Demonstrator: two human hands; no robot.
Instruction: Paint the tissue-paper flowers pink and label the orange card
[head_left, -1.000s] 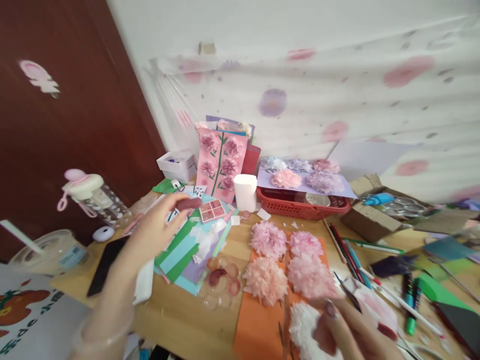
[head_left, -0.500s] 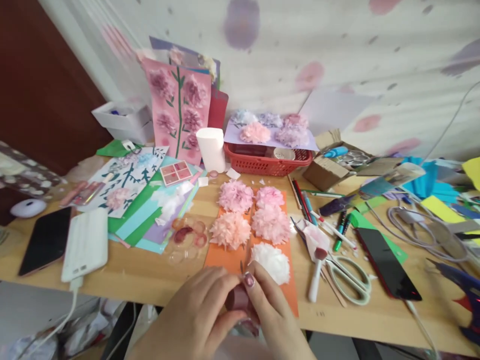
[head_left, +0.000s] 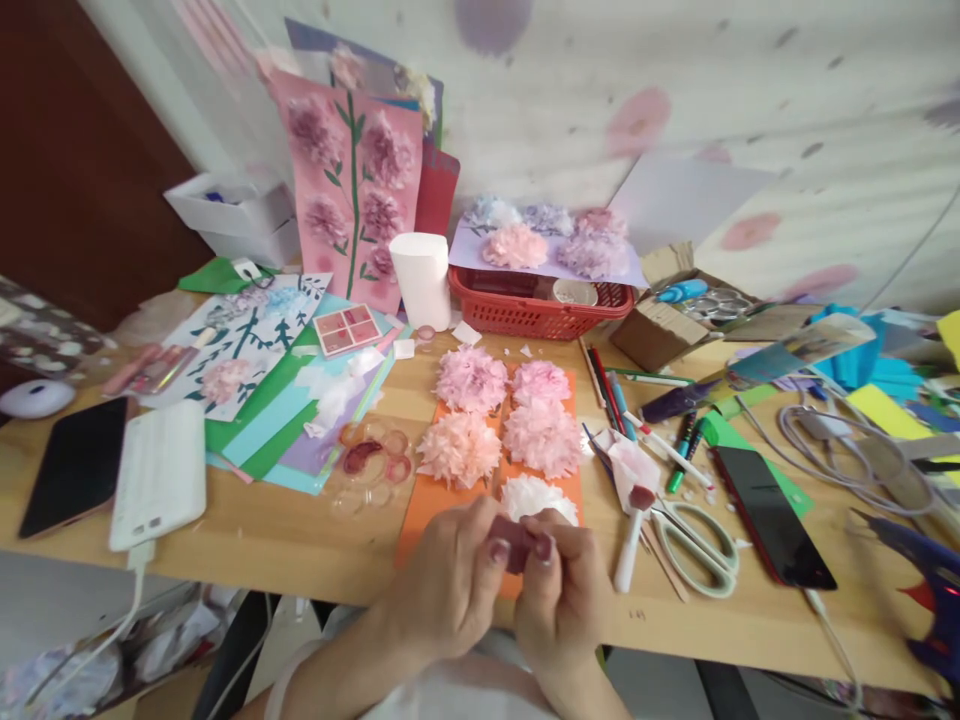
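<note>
Between my two hands, at the front edge of the table, is a small mauve object (head_left: 512,545); its exact kind is hidden by the fingers. My left hand (head_left: 448,580) is closed round its left side. The fingertips of my right hand (head_left: 564,580) pinch the right side. Just beyond them lies an orange card (head_left: 433,515) with fluffy paper flowers: pink ones (head_left: 471,380), a peach one (head_left: 459,450) and a white one (head_left: 536,495), partly covered by my right hand.
To the right lie a makeup brush (head_left: 634,540), scissors (head_left: 697,550), a phone (head_left: 772,515) and a glue gun (head_left: 926,590). Clear round lids (head_left: 375,465), coloured papers (head_left: 281,440) and a power bank (head_left: 159,475) lie left. A red basket (head_left: 532,318) stands behind.
Both hands have turned and risen slightly, still holding the mauve object, and now cover part of the white flower. My view has shifted a little.
</note>
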